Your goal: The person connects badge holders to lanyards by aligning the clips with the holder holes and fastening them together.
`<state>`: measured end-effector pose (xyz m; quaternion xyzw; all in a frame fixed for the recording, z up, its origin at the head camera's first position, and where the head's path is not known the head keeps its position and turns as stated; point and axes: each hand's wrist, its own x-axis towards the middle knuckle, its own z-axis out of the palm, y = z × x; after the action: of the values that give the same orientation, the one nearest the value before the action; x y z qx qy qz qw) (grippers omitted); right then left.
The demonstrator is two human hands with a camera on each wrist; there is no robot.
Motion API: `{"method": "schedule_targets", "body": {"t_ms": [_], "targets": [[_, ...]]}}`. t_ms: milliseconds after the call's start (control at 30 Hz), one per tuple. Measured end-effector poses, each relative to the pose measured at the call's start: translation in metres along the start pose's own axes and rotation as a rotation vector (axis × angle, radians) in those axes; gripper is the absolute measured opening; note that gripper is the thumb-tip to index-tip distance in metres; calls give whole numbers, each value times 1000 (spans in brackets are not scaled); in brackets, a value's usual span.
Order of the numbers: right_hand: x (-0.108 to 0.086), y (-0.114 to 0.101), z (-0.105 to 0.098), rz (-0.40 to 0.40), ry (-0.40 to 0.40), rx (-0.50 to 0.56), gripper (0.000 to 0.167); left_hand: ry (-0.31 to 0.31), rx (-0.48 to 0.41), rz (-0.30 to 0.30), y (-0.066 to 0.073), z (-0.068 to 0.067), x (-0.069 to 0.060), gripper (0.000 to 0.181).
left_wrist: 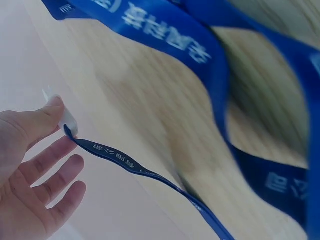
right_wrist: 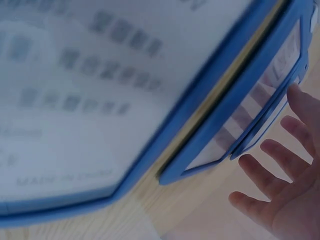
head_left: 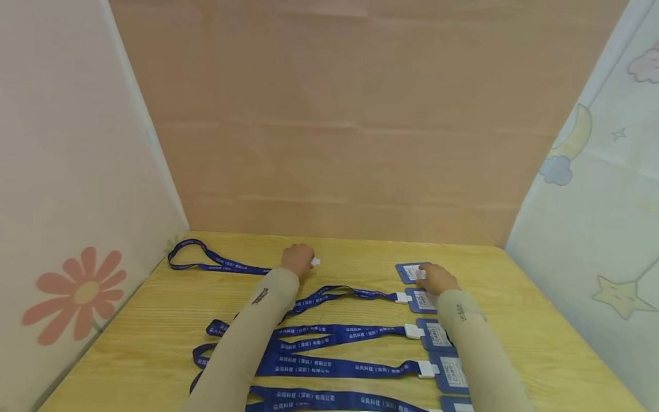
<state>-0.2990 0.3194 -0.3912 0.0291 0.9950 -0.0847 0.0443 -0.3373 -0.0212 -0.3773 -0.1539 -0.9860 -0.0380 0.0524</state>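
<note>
My left hand [head_left: 297,258] pinches the white plastic clip [left_wrist: 68,120] of a dark blue lanyard between thumb and forefinger. Its other fingers are spread loosely in the left wrist view. The lanyard [head_left: 231,266] runs left from the hand and ends in a loop on the table. At the right, my right hand [head_left: 439,279] touches a blue-framed ID card holder [head_left: 407,276], which has no strap joined to it. In the right wrist view the fingers [right_wrist: 265,175] are spread apart, and the thumb is at the holder's edge.
Nearer me lie several blue lanyards [head_left: 340,366], their white clips joined to card holders [head_left: 424,300] in a column at the right. The wooden table [head_left: 360,260] meets a brown back panel [head_left: 350,143], with pale patterned panels on both sides.
</note>
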Motion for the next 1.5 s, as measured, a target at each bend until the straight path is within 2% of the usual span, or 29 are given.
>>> {"method": "schedule_targets", "body": {"t_ms": [233,433,533,833,1267,1500], "targets": [[2,3,5,3,25,9,52,11,6,45,18,-3,4,17],[3,3,6,62,-3,31,52,-4,20,55,27,0,7,18],[3,2,9,89,-13,36,53,-13,32,57,29,4,10,19],[-4,-3,10,79,19,-6,52,-31,19,58,37,3,7,18],[0,-7,14,140,26,55,47,-15,29,84,41,2,6,16],[-1,-11,14,105,46,38,47,-3,36,92,42,2,9,17]]}}
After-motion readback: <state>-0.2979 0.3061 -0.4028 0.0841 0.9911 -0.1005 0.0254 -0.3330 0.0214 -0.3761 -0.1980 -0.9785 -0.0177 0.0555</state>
